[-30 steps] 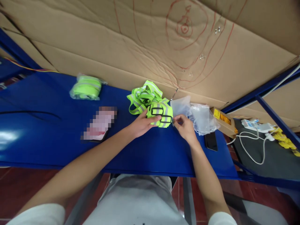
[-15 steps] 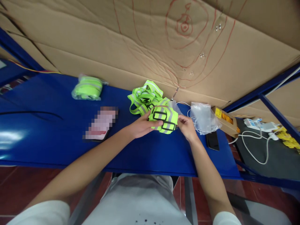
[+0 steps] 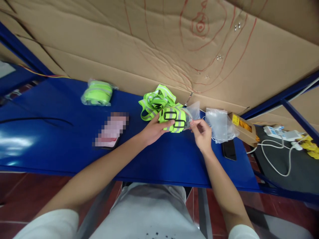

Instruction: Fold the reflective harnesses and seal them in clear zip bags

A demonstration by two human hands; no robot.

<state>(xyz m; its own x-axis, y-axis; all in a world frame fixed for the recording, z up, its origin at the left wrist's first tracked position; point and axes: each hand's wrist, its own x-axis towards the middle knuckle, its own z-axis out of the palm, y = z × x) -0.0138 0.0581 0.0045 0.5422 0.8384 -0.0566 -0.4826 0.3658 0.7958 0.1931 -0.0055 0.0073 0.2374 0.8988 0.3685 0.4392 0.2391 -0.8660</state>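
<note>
My left hand (image 3: 156, 129) grips a folded neon-yellow reflective strap bundle (image 3: 171, 117) with grey stripes and black buckles, its thumb across the front. To the right of it, my right hand (image 3: 201, 132) pinches the edge of a clear plastic bag (image 3: 193, 111), which touches the bundle's right side. Whether the bundle's end is inside the bag I cannot tell. Behind the held bundle, a loose heap of the same reflective straps (image 3: 159, 96) lies on the blue table (image 3: 149, 162).
A bagged yellow bundle (image 3: 97, 93) lies at the back left, with a blurred-out phone (image 3: 112, 129) nearer. On the right are more clear bags (image 3: 218, 124), a dark phone (image 3: 228, 149) and a cardboard box (image 3: 243, 127). A cardboard wall (image 3: 104, 43) rises behind the table.
The clear bag's mouth has come up into view between my hands, pinched by the right one. The folded bundle has risen slightly. The whole view has shifted a little.
</note>
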